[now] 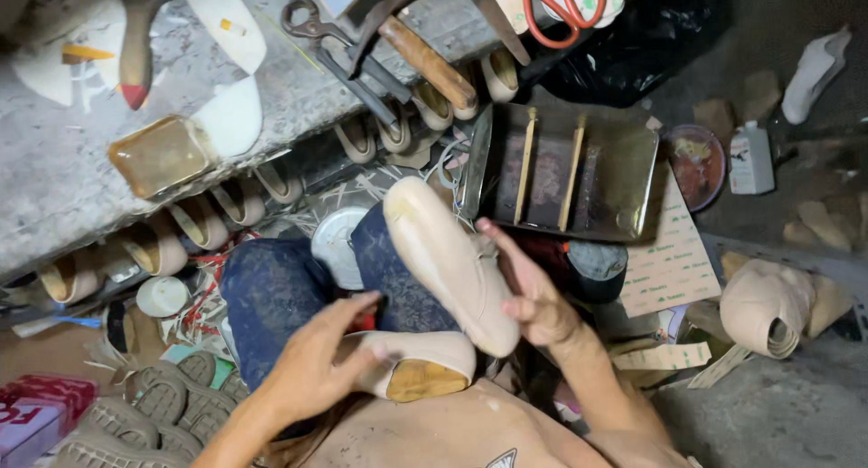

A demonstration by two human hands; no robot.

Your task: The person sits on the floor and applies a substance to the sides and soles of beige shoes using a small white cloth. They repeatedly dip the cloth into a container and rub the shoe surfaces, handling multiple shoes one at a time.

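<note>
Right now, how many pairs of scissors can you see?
2: dark metal scissors lying on the grey bench top near its middle, and red-handled scissors at the top edge, on insoles. More may be hidden under the tools.

Red-handled scissors (565, 7) cut off above
</note>
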